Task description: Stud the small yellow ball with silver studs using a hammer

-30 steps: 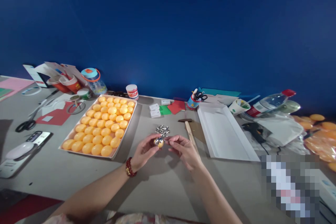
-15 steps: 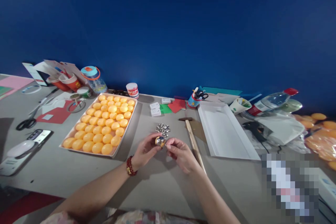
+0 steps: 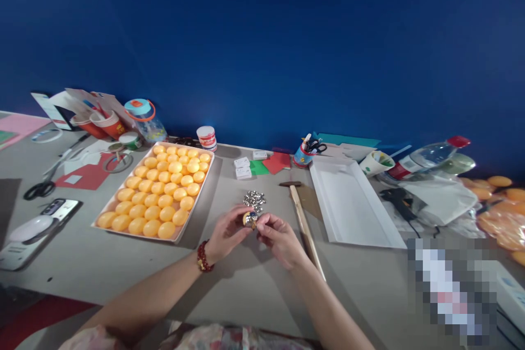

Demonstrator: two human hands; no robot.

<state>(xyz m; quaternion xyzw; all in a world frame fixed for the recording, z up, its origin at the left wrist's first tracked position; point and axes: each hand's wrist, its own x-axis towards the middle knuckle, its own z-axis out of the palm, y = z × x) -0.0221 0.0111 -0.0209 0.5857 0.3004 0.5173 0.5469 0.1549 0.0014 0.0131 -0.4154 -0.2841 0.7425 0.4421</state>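
Note:
My left hand [image 3: 227, 234], with a dark red bead bracelet at its wrist, holds a small ball [image 3: 250, 220] between thumb and fingers. Orange shows on the ball's left side, and shiny silver tack heads cover much of the rest. My right hand [image 3: 279, 238] is closed in a pinch against the ball's right side. Whatever is between those fingertips is too small and hidden to make out. Just beyond the ball lies a loose pile of silver thumbtacks [image 3: 254, 199] on the grey table.
Left stands a shallow box [image 3: 177, 238] of orange balls. On the right are a hammer [image 3: 304, 224], a white tray [image 3: 356, 202], a glue gun [image 3: 397, 202] and a bottle [image 3: 430, 158]. Small white boxes [image 3: 243, 168] and red paper [image 3: 276, 163] lie behind the pile.
My right fingertips have moved slightly left, closing the small gap to the ball. The ball has turned a little in my left hand.

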